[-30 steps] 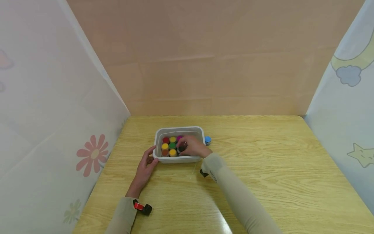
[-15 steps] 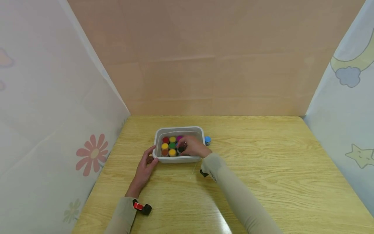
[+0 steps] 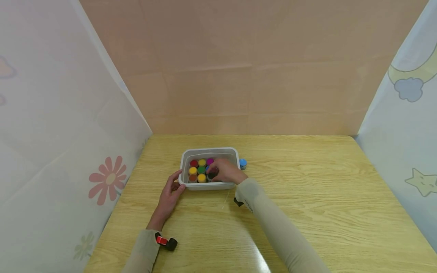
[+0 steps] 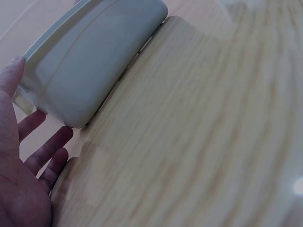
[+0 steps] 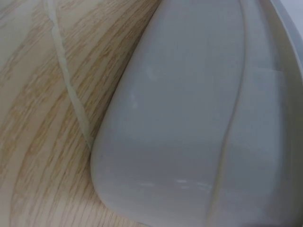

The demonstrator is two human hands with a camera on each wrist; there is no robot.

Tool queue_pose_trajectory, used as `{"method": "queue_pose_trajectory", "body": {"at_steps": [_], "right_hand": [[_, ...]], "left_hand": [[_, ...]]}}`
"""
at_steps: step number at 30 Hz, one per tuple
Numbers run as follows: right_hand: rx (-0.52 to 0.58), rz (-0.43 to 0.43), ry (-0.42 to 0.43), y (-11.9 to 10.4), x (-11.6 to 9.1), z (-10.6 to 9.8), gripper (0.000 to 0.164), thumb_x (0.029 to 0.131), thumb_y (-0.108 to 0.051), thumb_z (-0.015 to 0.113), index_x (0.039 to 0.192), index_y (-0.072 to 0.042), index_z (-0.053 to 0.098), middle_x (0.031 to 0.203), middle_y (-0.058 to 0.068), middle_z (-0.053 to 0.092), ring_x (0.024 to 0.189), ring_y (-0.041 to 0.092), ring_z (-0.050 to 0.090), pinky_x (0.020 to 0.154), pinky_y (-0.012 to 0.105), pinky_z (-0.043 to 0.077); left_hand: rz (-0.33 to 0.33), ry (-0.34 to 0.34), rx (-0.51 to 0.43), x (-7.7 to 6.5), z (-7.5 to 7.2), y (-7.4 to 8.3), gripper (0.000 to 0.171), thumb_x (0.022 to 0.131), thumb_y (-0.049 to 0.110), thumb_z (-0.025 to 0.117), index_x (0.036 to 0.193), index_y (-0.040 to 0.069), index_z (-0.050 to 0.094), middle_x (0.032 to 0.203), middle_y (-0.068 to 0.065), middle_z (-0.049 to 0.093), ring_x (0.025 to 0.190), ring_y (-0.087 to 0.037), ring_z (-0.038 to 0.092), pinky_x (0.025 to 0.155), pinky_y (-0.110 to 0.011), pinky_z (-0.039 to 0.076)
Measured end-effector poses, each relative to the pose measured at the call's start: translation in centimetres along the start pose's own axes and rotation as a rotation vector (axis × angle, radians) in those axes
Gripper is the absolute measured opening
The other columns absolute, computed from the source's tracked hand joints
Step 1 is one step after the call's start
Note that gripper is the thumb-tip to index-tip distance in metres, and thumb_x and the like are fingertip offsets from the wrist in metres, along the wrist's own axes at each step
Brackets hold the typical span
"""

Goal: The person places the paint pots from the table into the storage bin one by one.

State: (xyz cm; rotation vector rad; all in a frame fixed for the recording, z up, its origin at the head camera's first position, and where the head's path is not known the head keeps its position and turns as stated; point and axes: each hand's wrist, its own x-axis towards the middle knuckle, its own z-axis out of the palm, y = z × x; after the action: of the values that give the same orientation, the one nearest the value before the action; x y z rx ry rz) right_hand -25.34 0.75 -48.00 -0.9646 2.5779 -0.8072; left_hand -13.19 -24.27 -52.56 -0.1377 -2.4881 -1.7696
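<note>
A white plastic box point(image 3: 209, 186) stands on the table, holding several small paint jars with coloured lids. My left hand point(image 3: 169, 195) grips its near left corner; in the left wrist view the thumb lies on the rim and the fingers point(image 4: 49, 142) reach round below. Inside the box, my right hand point(image 3: 226, 170) pinches a black-lidded paint jar point(image 3: 212, 176) in the near row. Beside it are a yellow-lidded jar point(image 3: 201, 178) and a green-lidded jar point(image 3: 201, 170). The hand partly covers a blue lid behind. The right wrist view shows only the box's outer wall point(image 5: 165, 118) and table.
One light-blue-lidded jar point(image 3: 242, 163) stands outside, close to the box's right wall. Red, purple and brown lids also show in the box. The wooden table point(image 3: 307, 197) meets a brown backdrop point(image 3: 252, 91), with patterned white side panels.
The right fingers shift slightly at the black-lidded paint jar, and more of the blue lid behind them shows. The left hand and the box stay in place.
</note>
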Motion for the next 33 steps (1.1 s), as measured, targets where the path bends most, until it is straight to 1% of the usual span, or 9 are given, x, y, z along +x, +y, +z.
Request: {"method": "queue_pose_trajectory", "body": {"at_steps": [3,9,12,18,22,25,30,33], "right_hand": [[-0.003,-0.009,0.004,0.0,0.0,0.0,0.025,0.083,-0.012,0.088,0.106,-0.012,0.08,0.111,0.005,0.071,0.1,0.02,0.064,0.091,0.037,0.053],[0.025,0.014,0.006,0.0,0.0,0.0,0.024,0.083,-0.011,0.088,0.105,-0.013,0.079,0.107,0.003,0.071,0.096,0.019,0.065,0.089,0.036,0.054],[0.037,0.031,0.008,0.0,0.0,0.1,0.024,0.083,-0.011,0.088,0.105,-0.014,0.079,0.103,0.002,0.072,0.094,0.018,0.065,0.088,0.035,0.054],[0.047,0.012,0.001,0.1,0.0,0.1,0.024,0.084,-0.01,0.086,0.107,-0.013,0.079,0.109,0.005,0.07,0.093,0.018,0.067,0.085,0.033,0.056],[0.057,0.002,0.001,0.1,-0.1,0.0,0.024,0.085,-0.008,0.086,0.108,-0.011,0.078,0.112,0.006,0.072,0.093,0.019,0.07,0.085,0.032,0.057],[0.061,0.001,0.0,0.1,-0.1,0.0,0.024,0.085,-0.008,0.085,0.108,-0.01,0.078,0.112,0.006,0.073,0.094,0.019,0.07,0.086,0.033,0.057],[0.071,0.006,0.002,0.1,-0.2,0.0,0.022,0.086,-0.008,0.084,0.107,-0.011,0.078,0.11,0.005,0.073,0.094,0.019,0.069,0.087,0.035,0.057],[0.094,0.001,0.012,0.1,-0.2,0.1,0.021,0.087,-0.007,0.083,0.107,-0.01,0.078,0.11,0.005,0.074,0.093,0.018,0.07,0.086,0.035,0.057]], "left_hand": [[-0.003,-0.003,0.011,0.1,0.0,-0.3,0.056,0.106,0.022,0.06,0.159,0.019,0.04,0.153,-0.013,0.05,0.111,-0.018,0.062,0.095,-0.024,0.046],[-0.006,0.011,0.013,0.8,0.1,-2.8,0.057,0.107,0.021,0.059,0.16,0.021,0.038,0.156,-0.012,0.047,0.113,-0.02,0.061,0.095,-0.025,0.046],[0.01,0.021,0.024,0.9,0.1,-3.4,0.057,0.107,0.022,0.059,0.16,0.025,0.038,0.155,-0.01,0.048,0.113,-0.018,0.062,0.095,-0.023,0.046],[0.045,0.023,0.014,0.8,0.1,-3.5,0.055,0.107,0.026,0.059,0.158,0.03,0.04,0.153,-0.005,0.05,0.112,-0.016,0.062,0.094,-0.022,0.046],[0.046,0.022,0.01,0.8,0.1,-3.6,0.054,0.107,0.026,0.06,0.158,0.031,0.041,0.153,-0.004,0.05,0.112,-0.017,0.062,0.094,-0.023,0.047],[0.036,0.024,0.01,0.9,0.2,-3.6,0.055,0.107,0.025,0.06,0.158,0.031,0.04,0.153,-0.005,0.05,0.113,-0.017,0.062,0.094,-0.022,0.046],[0.027,0.024,0.003,0.8,0.2,-3.5,0.058,0.106,0.021,0.061,0.16,0.026,0.039,0.156,-0.008,0.048,0.115,-0.023,0.061,0.095,-0.024,0.046],[0.027,0.027,0.004,0.8,0.2,-3.6,0.058,0.106,0.021,0.061,0.16,0.026,0.039,0.156,-0.008,0.048,0.115,-0.023,0.061,0.095,-0.025,0.047]]}}
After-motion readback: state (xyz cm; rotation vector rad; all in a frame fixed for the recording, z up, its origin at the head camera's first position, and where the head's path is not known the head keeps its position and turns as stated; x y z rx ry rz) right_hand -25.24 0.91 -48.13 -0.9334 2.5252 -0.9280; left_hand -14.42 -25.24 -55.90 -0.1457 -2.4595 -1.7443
